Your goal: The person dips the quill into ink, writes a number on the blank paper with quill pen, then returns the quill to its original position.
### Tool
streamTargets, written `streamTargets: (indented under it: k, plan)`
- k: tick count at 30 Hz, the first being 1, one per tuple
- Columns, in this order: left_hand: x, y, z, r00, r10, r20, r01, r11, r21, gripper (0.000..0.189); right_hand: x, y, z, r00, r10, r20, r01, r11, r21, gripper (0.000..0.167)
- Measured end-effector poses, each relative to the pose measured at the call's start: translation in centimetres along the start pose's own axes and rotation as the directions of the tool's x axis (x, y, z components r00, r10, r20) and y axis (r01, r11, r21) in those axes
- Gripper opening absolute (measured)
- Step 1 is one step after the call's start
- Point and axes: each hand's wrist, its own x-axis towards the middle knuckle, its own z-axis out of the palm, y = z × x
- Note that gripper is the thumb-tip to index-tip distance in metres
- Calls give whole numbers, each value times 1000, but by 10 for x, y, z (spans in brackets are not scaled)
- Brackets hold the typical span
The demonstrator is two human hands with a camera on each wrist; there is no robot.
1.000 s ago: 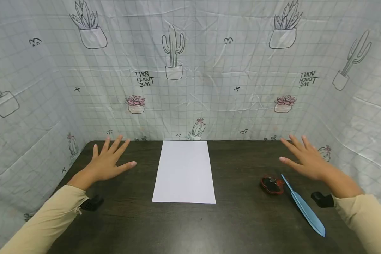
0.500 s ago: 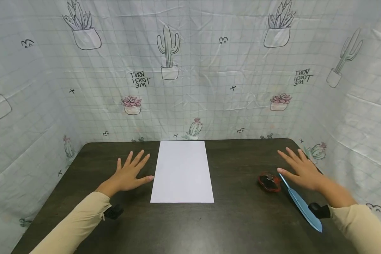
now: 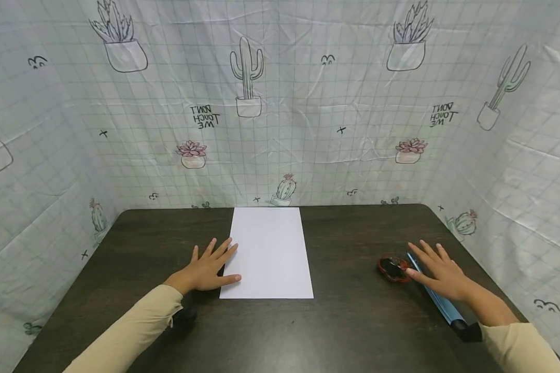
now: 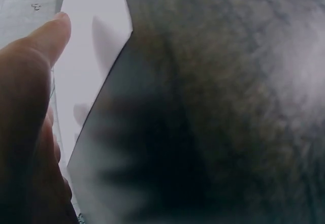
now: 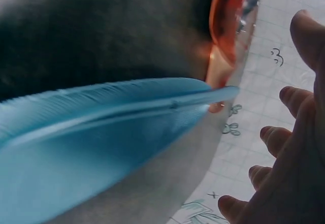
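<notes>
A white sheet of paper [image 3: 273,254] lies on the dark table. My left hand [image 3: 207,270] is over its left edge with fingers spread; in the left wrist view the thumb's shadow falls on the paper [image 4: 86,71], a little apart from the thumb. A blue feather [image 3: 436,295] lies on the right, partly covered by my right hand [image 3: 442,274] in the head view. Those fingers are spread too, and hold nothing. Beside the feather's thin tip is a small red-rimmed dish [image 3: 393,268] with something dark in it. The right wrist view shows the feather [image 5: 101,122] close up, below the fingers.
A white cloth [image 3: 308,129] with drawn cacti hangs behind the dark wooden table [image 3: 345,321] and along both sides. Each wrist carries a black camera, and the sleeves are beige.
My left hand has moved right and nearer, from beside the paper to over its left edge. My right hand has come down and nearer, over the feather. The view has shifted slightly.
</notes>
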Motion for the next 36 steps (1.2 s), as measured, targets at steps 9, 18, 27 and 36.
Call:
streamTargets:
  k: [9,18,27,36]
  plan:
    - [3,-7,16,997,3,80,-2,1000,-5,89,-12,5,14,999,32,20,-33,999,44,75]
    - [5,-12,20,998,-2,71,4,1000,-23,92,-16,11,20,997,61,47,-66,989,130,78]
    - [6,-11,19,997,2,73,-1,1000,-20,93,-16,15,24,999,30,10,-31,992,118,73]
    - [4,-8,16,997,8,70,-6,1000,-28,91,-14,18,21,999,21,-38,-19,998,54,58]
